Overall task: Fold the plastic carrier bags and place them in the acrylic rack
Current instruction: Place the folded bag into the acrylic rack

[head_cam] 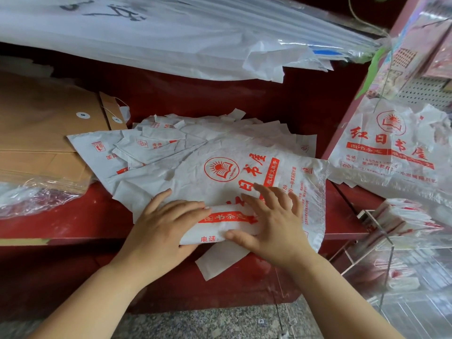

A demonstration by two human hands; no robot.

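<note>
Plastic carrier bag (221, 217), white with red print, lies at the centre of the frame on top of a pile of bags (171, 145) spread over the red shelf (73, 216). Its near edge is turned up into a thick fold that overhangs the shelf's front lip. The left hand (161, 223) lies flat on the left end of that fold, fingers straight and pointing right, thumb splayed away. The right hand (271, 221) presses on the right end, fingers spread across the printed face and thumb laid along the fold's near edge. The two hands sit close together, with the red band of print showing between them. Neither hand is curled round the bag. A loose white strip (220, 261) hangs below the fold, over the shelf front.

Acrylic rack (389, 243) stands at the lower right of the frame, just beside the pile, with folded bags (403, 218) stacked in it. Above it a hanging bag (386, 148) of the same print droops at the right edge. Brown envelopes (36, 133) with string clasps are stacked at the left, their corner under the pile's edge, and crumpled clear wrap (31, 196) lies in front of them. Large white sheets (146, 33) in plastic overhang the shelf along the top of the frame. Speckled stone floor (220, 321) shows at the bottom.
</note>
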